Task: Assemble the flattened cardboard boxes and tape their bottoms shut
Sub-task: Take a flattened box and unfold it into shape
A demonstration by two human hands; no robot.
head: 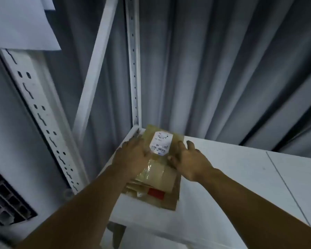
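The stack of flattened boxes [158, 177] lies on the white shelf [232, 177] at centre frame, its far end against the perforated post [133, 69]. A white label [161, 143] sits on the top box, with clear tape [151, 167] below it.

The left grip [133, 157] rests flat on the stack's left edge, fingers straight, released. The right grip [188, 159] is at the right edge, fingers spread and released, thumb touching the cardboard. The stack lies between both grips. A grey curtain [223, 69] fills the upper right.

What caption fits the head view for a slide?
Left hand and right hand touch flattened boxes on a white shelf.
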